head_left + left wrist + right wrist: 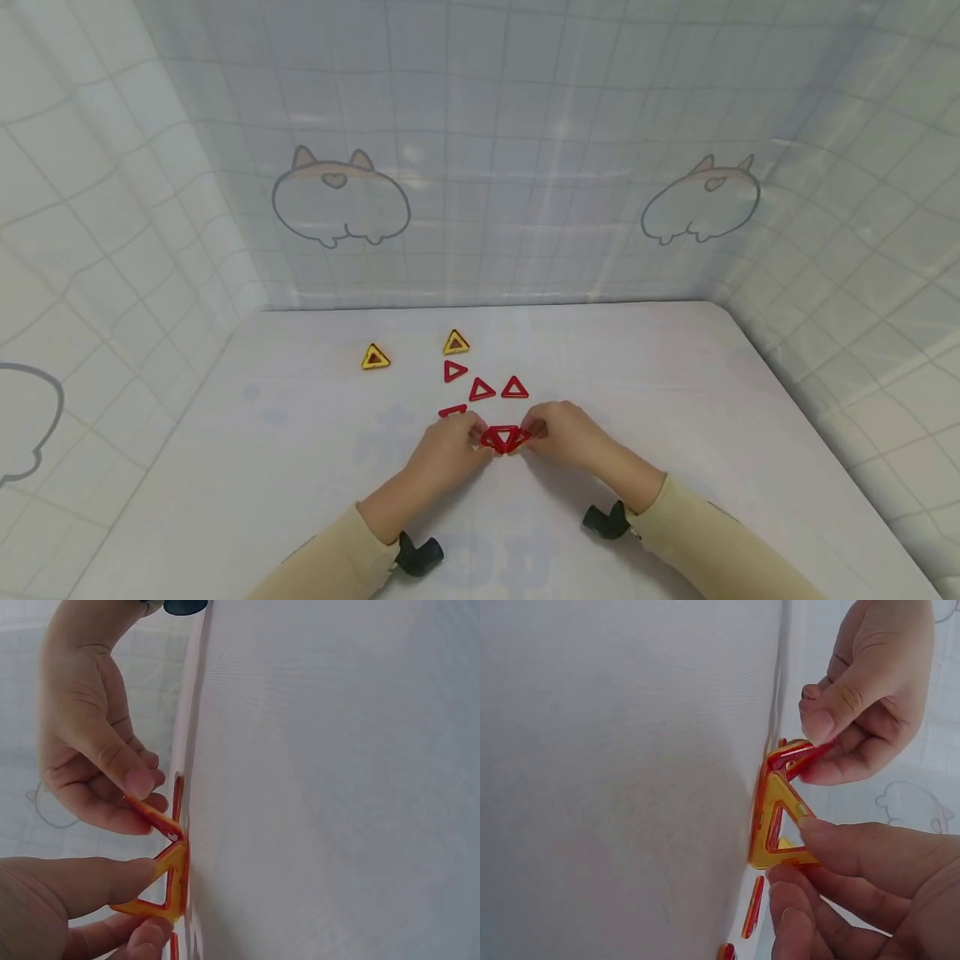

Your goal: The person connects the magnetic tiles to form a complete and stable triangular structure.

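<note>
My left hand (pixel 446 454) pinches a red-orange triangular magnetic tile (pixel 177 877) between thumb and fingers. Opposite it, my right hand (pixel 567 433) grips a second such tile (pixel 762 851) at its outer corner. A third red triangular tile (pixel 504 429) sits between these two and seems to meet them along its sides. In both wrist views the held tiles are tilted up from the table. Another red triangular tile (pixel 452 411) lies just beyond the left hand and is partly hidden by it.
Further back on the white table (pixel 637 358) lie loose red triangular tiles, one on the left (pixel 447 372), one in the middle (pixel 482 395) and one on the right (pixel 514 395). Two yellow triangular pieces (pixel 375 365) lie behind them. Tile-patterned walls enclose the table.
</note>
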A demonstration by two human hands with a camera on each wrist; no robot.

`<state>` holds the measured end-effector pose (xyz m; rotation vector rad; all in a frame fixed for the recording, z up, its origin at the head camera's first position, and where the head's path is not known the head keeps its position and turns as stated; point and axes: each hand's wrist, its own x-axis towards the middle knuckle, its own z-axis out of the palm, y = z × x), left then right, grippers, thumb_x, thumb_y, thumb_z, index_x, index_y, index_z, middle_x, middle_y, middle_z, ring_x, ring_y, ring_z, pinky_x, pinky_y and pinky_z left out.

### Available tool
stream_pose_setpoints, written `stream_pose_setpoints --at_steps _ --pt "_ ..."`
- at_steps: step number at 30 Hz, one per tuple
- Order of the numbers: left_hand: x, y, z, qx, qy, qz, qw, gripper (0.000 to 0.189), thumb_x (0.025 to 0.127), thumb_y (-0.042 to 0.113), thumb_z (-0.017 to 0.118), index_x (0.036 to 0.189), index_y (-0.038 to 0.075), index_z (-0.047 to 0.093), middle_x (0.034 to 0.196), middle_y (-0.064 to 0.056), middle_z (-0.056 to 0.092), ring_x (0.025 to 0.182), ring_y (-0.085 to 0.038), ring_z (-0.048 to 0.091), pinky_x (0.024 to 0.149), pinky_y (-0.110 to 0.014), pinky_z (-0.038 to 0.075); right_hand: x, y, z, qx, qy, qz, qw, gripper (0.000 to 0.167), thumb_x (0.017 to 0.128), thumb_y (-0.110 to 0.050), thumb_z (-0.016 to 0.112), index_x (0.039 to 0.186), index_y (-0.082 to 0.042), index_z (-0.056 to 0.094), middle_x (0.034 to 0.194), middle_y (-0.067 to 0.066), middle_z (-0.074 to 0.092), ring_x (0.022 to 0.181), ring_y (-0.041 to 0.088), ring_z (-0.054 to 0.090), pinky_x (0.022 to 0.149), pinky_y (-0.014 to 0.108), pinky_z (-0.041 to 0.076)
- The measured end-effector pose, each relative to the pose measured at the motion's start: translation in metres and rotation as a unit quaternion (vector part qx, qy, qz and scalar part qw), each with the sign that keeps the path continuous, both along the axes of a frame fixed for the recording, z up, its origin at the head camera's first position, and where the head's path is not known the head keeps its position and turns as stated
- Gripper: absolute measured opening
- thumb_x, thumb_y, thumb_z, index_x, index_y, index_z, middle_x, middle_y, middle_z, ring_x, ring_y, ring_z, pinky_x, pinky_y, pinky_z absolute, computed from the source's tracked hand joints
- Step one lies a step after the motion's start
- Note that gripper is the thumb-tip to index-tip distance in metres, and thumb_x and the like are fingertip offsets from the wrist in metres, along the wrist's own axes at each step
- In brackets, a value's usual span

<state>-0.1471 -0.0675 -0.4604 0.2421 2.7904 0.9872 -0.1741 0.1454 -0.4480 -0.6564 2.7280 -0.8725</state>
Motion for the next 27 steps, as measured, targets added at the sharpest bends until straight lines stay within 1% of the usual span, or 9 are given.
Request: stream_pose_setpoints --at_steps 6,9,11,14,16,18,22,27 --pt "-0.005 -0.001 0.001 0.023 0.035 -0.014 0.9990 0.019 0.085 0.025 0.081 0.098 0.018 0.069 0.085 0.010 0.064 0.074 -0.010 0.057 0.067 -0.026 0.052 -0.004 -0.001 0.000 -0.016 0.005 0.008 0.9998 0.011 0.085 -0.007 0.079 0.095 -0.009 0.076 0.084 -0.005 0.070 0.076 0.009 0.063 0.072 0.026 0.055" --pt "-0.008 -0.001 -0.001 0.037 0.045 -0.022 0.9981 0.017 0.085 0.024 0.081 0.096 0.018 0.069 0.084 0.011 0.064 0.071 -0.010 0.057 0.065 -0.024 0.051 -0.005 -0.003 0.000 -0.020 0.004 0.009 0.9997 0.010 0.085 -0.008 0.079 0.094 -0.011 0.076 0.084 -0.006 0.070 0.077 0.010 0.062 0.072 0.025 0.054" --pt "-0.009 -0.001 -0.002 0.041 0.048 -0.022 0.9978 0.017 0.085 0.024 0.081 0.095 0.018 0.069 0.087 0.008 0.063 0.073 -0.011 0.057 0.066 -0.025 0.051 -0.007 -0.004 -0.001 -0.021 0.006 0.013 0.9997 0.010 0.086 -0.010 0.079 0.094 -0.012 0.076 0.084 -0.007 0.069 0.077 0.010 0.061 0.071 0.026 0.054" --pt "-0.010 0.001 -0.003 0.039 0.048 -0.016 0.9980 0.018 0.085 0.025 0.082 0.095 0.018 0.068 0.092 0.004 0.062 0.080 -0.013 0.058 0.072 -0.028 0.053 -0.009 -0.006 -0.002 -0.021 0.008 0.017 0.9996 0.008 0.086 -0.012 0.079 0.093 -0.014 0.076 0.083 -0.008 0.068 0.077 0.010 0.060 0.072 0.026 0.053" --pt "-0.010 0.003 -0.003 0.039 0.048 -0.013 0.9980 0.018 0.085 0.025 0.082 0.095 0.018 0.068 0.093 0.003 0.062 0.083 -0.013 0.058 0.075 -0.029 0.054 -0.011 -0.007 -0.002 -0.024 0.010 0.020 0.9995 0.007 0.087 -0.013 0.079 0.092 -0.015 0.076 0.082 -0.009 0.068 0.076 0.010 0.060 0.071 0.027 0.053" --pt "-0.010 0.003 -0.003 0.045 0.047 -0.013 0.9978 0.018 0.085 0.025 0.082 0.094 0.018 0.068 0.090 0.005 0.063 0.082 -0.013 0.058 0.075 -0.030 0.054 -0.012 -0.008 -0.002 -0.025 0.010 0.021 0.9994 0.007 0.087 -0.013 0.079 0.092 -0.016 0.076 0.082 -0.010 0.068 0.076 0.009 0.059 0.071 0.027 0.052" --pt "-0.011 0.004 -0.004 0.049 0.047 -0.016 0.9976 0.019 0.085 0.026 0.082 0.094 0.017 0.068 0.084 0.009 0.062 0.077 -0.011 0.056 0.071 -0.028 0.052 -0.012 -0.010 -0.001 -0.027 0.009 0.022 0.9994 0.007 0.087 -0.013 0.079 0.092 -0.016 0.076 0.080 -0.010 0.067 0.074 0.009 0.059 0.069 0.026 0.051" --pt "-0.012 0.005 -0.007 0.039 0.048 -0.015 0.9980 0.020 0.085 0.029 0.081 0.093 0.018 0.067 0.084 0.009 0.061 0.078 -0.012 0.056 0.071 -0.028 0.051 -0.012 -0.010 0.001 -0.028 0.003 0.019 0.9994 0.008 0.086 -0.013 0.080 0.093 -0.015 0.076 0.078 -0.010 0.066 0.073 0.010 0.058 0.066 0.026 0.050"
